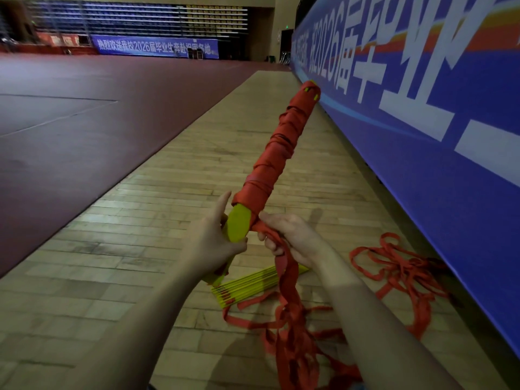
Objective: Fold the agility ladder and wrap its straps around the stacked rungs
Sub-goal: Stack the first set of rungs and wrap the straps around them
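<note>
The stacked rungs (277,153), mostly bound in red straps (287,280), slant up and away above the wooden floor (174,175). The left hand (213,243) grips their yellow near end, forefinger raised. The right hand (289,235) is curled around the loose straps just beside it.

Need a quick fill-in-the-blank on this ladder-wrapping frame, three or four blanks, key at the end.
1. The straps wound round the held bundle are ____ in colour.
2. The left hand holds the bundle's ____ rung end.
3. The loose strap tail is gripped by the ____ hand.
4. A second stack of rungs lies on the ____ floor.

Missing words: red; yellow; right; wooden
</note>
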Motion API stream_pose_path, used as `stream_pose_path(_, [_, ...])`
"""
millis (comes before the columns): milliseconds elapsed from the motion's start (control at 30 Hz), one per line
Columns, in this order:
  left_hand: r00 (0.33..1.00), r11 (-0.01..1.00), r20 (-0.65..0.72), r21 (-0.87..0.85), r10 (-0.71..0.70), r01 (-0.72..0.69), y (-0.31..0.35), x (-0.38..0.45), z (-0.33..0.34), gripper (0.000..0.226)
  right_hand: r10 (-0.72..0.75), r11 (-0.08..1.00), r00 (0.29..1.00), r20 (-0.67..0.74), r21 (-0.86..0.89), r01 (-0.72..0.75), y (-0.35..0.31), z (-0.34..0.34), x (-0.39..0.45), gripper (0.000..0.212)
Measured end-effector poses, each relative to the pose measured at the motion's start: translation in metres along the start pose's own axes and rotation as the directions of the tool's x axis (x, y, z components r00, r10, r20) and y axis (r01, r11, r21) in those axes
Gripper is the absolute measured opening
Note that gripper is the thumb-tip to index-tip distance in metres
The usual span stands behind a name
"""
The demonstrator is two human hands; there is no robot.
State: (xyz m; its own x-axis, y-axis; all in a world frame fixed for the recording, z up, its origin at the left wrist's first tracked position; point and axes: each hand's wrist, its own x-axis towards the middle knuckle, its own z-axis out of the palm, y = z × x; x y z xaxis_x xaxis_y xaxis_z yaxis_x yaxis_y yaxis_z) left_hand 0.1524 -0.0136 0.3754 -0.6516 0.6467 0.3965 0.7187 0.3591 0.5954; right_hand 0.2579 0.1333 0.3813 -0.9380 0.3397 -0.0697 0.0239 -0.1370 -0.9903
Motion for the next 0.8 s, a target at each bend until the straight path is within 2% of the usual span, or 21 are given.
stream_pose_path(100, [0.997, 0.995, -0.075, 0.098, 0.014, -0.007, 0.005, -0.001, 0.014, 0.099, -0.006, 0.998, 0.981, -0.193, 0.054, 0.017, -0.001, 0.010, 0.004, 0.031])
stream_pose_path(233, [0.983, 0.985, -0.174, 0.170, 0.060, -0.030, 0.011, -0.003, 0.029, 0.073, -0.020, 0.997, 0.933, -0.359, 0.064, 0.046, -0.006, 0.012, 0.007, 0.035])
stream_pose_path(367, [0.968, 0.990, -0.227, 0.110, 0.110, -0.086, 0.006, 0.000, 0.035, 0.059, -0.019, 0.999, 0.928, -0.373, 0.031, 0.033, -0.011, 0.012, 0.007, 0.036])
stream_pose_path(567, [0.951, 0.976, -0.226, 0.106, 0.210, -0.190, 0.000, 0.002, 0.039, 0.060, -0.068, 0.995, 0.922, -0.380, 0.036, 0.088, -0.010, 0.006, 0.004, 0.033])
stream_pose_path(667, [0.971, 0.976, -0.153, -0.082, 0.186, -0.200, 0.005, 0.000, 0.038, 0.056, -0.124, 0.990, 0.905, -0.407, 0.016, 0.143, -0.010, 0.003, 0.003, 0.032])
stream_pose_path(800, [0.995, 0.922, 0.030, -0.380, 0.098, -0.079, 0.008, 0.000, 0.033, 0.046, -0.220, 0.974, 0.855, -0.470, -0.065, 0.215, -0.009, -0.003, 0.002, 0.028])
